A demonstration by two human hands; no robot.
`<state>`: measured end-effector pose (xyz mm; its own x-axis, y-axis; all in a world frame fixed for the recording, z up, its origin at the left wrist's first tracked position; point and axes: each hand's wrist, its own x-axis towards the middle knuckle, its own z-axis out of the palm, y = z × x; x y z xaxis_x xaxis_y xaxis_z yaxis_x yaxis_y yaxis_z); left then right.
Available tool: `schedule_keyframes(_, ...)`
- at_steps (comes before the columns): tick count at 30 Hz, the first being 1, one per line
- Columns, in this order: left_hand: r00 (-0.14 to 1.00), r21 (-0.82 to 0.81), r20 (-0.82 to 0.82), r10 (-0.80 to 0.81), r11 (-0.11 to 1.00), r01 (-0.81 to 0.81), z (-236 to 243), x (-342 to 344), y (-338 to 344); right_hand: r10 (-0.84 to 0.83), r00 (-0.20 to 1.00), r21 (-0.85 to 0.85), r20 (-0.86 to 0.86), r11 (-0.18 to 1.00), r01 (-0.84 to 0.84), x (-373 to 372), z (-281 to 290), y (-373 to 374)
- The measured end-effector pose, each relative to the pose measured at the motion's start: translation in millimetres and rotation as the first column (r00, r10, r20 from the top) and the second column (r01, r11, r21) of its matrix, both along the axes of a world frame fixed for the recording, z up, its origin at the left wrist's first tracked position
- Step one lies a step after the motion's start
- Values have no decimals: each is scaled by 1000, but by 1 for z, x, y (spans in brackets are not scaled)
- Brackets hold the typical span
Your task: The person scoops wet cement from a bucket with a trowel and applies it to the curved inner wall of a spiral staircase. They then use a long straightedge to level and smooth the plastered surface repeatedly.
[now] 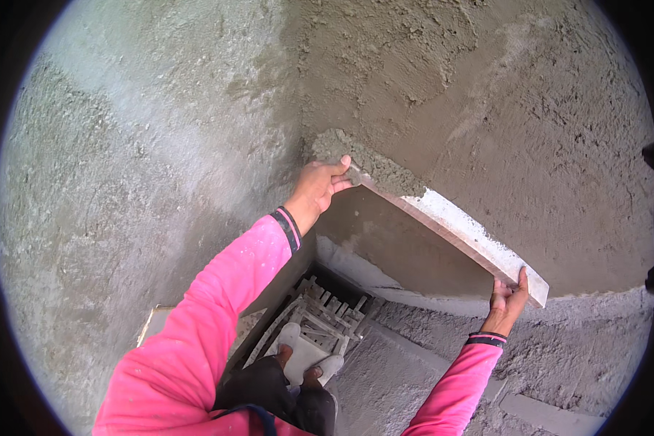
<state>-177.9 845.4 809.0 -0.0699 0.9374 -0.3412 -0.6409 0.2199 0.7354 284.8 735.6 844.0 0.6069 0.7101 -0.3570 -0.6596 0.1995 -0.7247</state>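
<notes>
A long straightedge [474, 231], pale on its upper face and brownish along its front edge, lies slantwise against the plastered wall [538, 138]. Grey wet mortar [385, 173] is heaped along its left half and covers that end. My left hand [321, 187] grips the straightedge near the room's corner, thumb on top and fingers underneath. Lower down, my right hand [509, 299] holds the other end, with the thumb over the face and the fingers below.
A rough grey wall [138, 160] rises on the left and meets the plastered wall in a corner. Far below, my shoes [289, 336] stand on a slatted wooden platform [336, 309]. Rough grey ground [407, 374] with a lengthwise strip spreads to the right.
</notes>
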Motion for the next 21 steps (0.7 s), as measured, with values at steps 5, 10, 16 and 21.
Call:
schedule_keyframes(5, 998, 41, 53, 15, 999, -18, 33, 12, -18, 28, 1000, 39, 13, 999, -28, 0, 5, -21)
schedule_keyframes(10, 997, 50, 46, -62, 997, 59, 36, 33, -75, -72, 997, 80, -13, 994, 72, 11, -4, -119)
schedule_keyframes(16, 929, -97, 230, -289, 944, 317, -20, 101, -178, -358, 928, 2, 99, 933, 360, 13, -15, -335)
schedule_keyframes(21, 719, -202, 317, -618, 697, 688, -66, 159, -297, -663, 675, -121, 324, 679, 724, -13, -1, -525)
